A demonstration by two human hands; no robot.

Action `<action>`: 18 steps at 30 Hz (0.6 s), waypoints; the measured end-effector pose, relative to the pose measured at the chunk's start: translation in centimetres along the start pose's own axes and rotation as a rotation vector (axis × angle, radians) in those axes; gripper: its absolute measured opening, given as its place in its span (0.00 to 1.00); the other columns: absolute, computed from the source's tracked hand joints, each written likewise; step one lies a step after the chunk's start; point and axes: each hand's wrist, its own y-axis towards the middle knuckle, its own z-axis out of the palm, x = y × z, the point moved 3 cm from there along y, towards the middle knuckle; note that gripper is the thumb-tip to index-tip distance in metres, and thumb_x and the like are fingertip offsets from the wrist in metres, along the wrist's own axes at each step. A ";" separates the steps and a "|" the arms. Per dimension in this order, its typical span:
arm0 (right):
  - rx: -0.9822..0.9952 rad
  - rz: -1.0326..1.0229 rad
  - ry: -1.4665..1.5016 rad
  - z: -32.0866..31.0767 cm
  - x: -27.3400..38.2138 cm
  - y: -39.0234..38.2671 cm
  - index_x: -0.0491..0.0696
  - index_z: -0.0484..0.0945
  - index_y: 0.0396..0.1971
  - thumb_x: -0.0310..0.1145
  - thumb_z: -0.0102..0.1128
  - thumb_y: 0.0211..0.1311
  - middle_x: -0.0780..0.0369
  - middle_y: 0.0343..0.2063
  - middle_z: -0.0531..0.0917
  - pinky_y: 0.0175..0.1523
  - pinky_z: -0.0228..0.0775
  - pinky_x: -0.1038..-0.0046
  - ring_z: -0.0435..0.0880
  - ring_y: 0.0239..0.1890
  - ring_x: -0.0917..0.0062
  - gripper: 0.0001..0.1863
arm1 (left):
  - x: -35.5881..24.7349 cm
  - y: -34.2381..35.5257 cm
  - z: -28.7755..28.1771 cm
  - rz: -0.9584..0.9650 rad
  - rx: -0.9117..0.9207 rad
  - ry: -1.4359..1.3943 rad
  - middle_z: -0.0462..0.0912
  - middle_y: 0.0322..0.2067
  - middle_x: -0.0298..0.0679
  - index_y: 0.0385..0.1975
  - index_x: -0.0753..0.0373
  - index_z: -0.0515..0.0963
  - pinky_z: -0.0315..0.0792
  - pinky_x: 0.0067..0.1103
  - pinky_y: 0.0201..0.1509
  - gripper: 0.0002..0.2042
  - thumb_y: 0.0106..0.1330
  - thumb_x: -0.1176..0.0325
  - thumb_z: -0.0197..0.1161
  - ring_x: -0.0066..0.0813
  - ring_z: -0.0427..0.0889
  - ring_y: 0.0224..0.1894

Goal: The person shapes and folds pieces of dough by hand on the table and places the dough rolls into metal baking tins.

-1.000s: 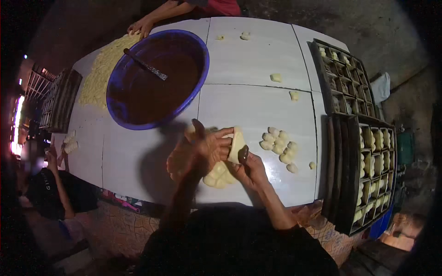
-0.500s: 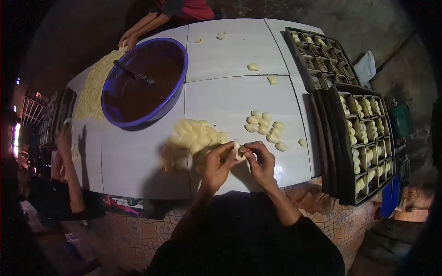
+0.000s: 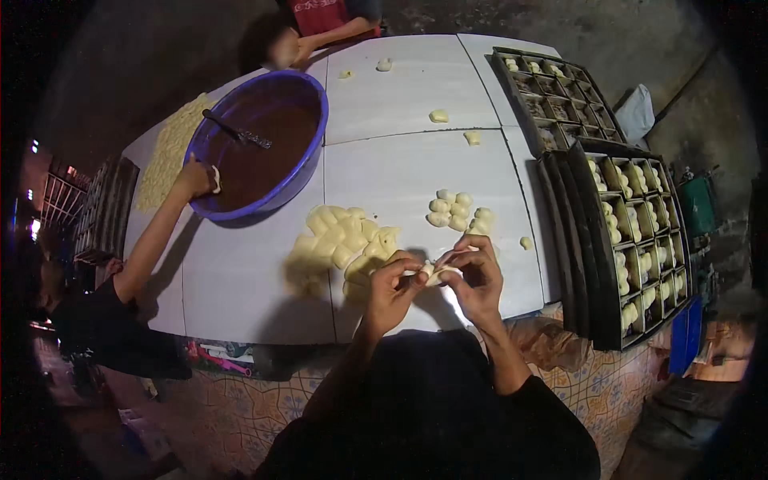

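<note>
Between my two hands, above the table's near edge, is a small pale piece of dough (image 3: 438, 276). My left hand (image 3: 392, 290) pinches its left end with thumb and fingertips. At its other end my right hand (image 3: 478, 280) grips it, fingers bent. Just beyond my left hand lies a cluster of flattened dough pieces (image 3: 340, 236), overlapping each other. Past my right hand sit several rounded dough balls (image 3: 456, 210) in a tight group, a few partly behind my fingers. A single small ball (image 3: 526, 242) rests apart to their right.
A blue basin (image 3: 312, 172) of brown filling with a spoon (image 3: 236, 130) stands at the far left; a co-worker's hand (image 3: 196, 178) reaches into it. Divided trays (image 3: 632, 240) holding dough balls line the right side. Another person (image 3: 336, 24) leans at the far edge.
My hands have shifted slightly right, and the dough between them looks drawn out. The left co-worker's hand has moved into the basin. The far person has drawn back their hands from the dough sheet.
</note>
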 end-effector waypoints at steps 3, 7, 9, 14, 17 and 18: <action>0.104 -0.027 -0.262 0.0 -0.3 0.1 0.42 0.82 0.37 0.21 0.64 0.54 0.58 0.40 0.76 0.47 0.74 0.72 0.79 0.46 0.72 0.09 | 0.1 0.1 0.3 0.063 -0.011 0.005 0.72 0.35 0.37 0.34 0.72 0.75 0.71 0.15 0.40 0.07 0.65 0.74 0.63 0.18 0.74 0.36; 0.183 -0.135 -0.417 1.1 0.1 0.0 0.41 0.82 0.36 0.20 0.62 0.51 0.56 0.41 0.79 0.46 0.73 0.73 0.80 0.41 0.71 0.10 | 0.2 0.6 0.2 0.065 -0.057 0.215 0.73 0.36 0.38 0.32 0.72 0.74 0.73 0.14 0.36 0.05 0.62 0.78 0.64 0.19 0.77 0.33; 0.214 -0.106 -0.428 0.0 -1.2 0.0 0.41 0.82 0.37 0.20 0.61 0.52 0.56 0.35 0.81 0.42 0.74 0.73 0.81 0.36 0.70 0.11 | 0.1 0.8 0.8 0.001 -0.176 0.025 0.74 0.35 0.38 0.29 0.72 0.74 0.73 0.14 0.35 0.05 0.61 0.79 0.64 0.19 0.77 0.31; -0.032 0.140 -0.309 -0.7 -2.0 0.8 0.39 0.82 0.36 0.24 0.59 0.59 0.57 0.28 0.82 0.35 0.70 0.75 0.80 0.31 0.73 0.08 | 0.9 2.3 1.8 0.091 -0.054 0.380 0.76 0.30 0.34 0.39 0.71 0.73 0.72 0.15 0.36 0.08 0.62 0.78 0.62 0.17 0.77 0.31; 0.081 0.421 -0.268 -3.2 -6.1 -0.1 0.40 0.81 0.41 0.28 0.61 0.61 0.65 0.29 0.80 0.42 0.69 0.79 0.77 0.34 0.82 0.11 | 2.2 3.1 2.7 0.105 -0.074 0.205 0.77 0.30 0.35 0.42 0.69 0.72 0.72 0.15 0.36 0.09 0.64 0.78 0.61 0.17 0.76 0.32; -0.068 0.433 -0.100 -3.4 -6.8 -0.8 0.42 0.79 0.46 0.30 0.63 0.61 0.67 0.30 0.80 0.45 0.69 0.79 0.75 0.35 0.84 0.15 | 2.5 3.1 3.4 -0.036 -0.060 0.141 0.77 0.34 0.37 0.49 0.67 0.70 0.73 0.16 0.38 0.13 0.65 0.79 0.59 0.19 0.78 0.37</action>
